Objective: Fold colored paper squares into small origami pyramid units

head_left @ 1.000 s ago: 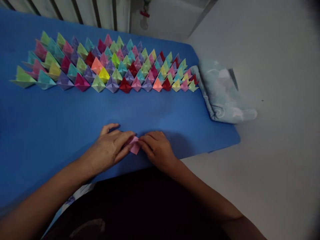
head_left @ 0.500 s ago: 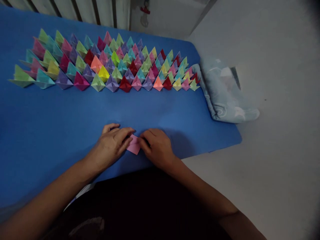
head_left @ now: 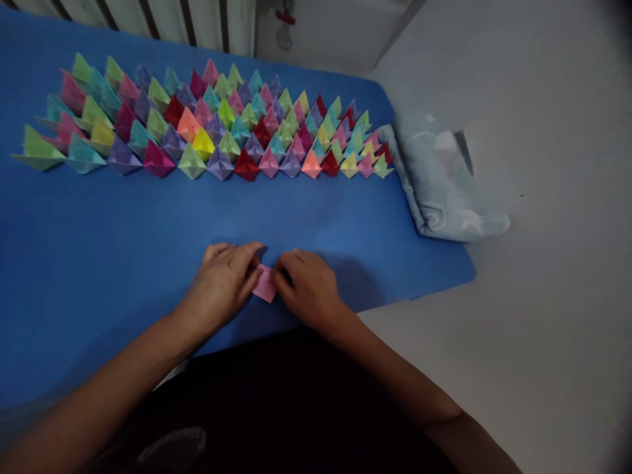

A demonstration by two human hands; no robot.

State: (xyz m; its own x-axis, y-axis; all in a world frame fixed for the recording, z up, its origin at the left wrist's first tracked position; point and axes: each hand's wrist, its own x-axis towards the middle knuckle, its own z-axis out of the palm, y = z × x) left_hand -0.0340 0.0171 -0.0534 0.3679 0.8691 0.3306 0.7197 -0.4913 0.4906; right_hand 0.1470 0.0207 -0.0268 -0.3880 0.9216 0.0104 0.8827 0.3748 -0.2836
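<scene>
Two bare hands met at a small piece of pink paper (head_left: 265, 288), which sat between them above the near part of a blue surface (head_left: 148, 230). Taking that paper as the middle of the dial, the left hand (head_left: 217, 283) was at 9 o'clock, its thumb and forefinger closed on the near-left side of the sheet. The right hand (head_left: 309, 289) was at 3 o'clock, thumb and fingertips gripping the opposite side, its other fingers curled in. A faint crease ran across the paper; whether it touched the blue surface could not be told.

Many folded paper boats (head_left: 216, 128) stood in close rows, from about 10 round to 2 o'clock, well apart from the hands. Among them, one bright yellow boat (head_left: 203, 143) showed at 11 o'clock. Just beyond their right end, at 2 o'clock, lay a folded pale blue cloth (head_left: 444, 191). Pale slats (head_left: 207, 23) rose at 11 o'clock, and dark clothing (head_left: 296, 401) filled 6 o'clock.
</scene>
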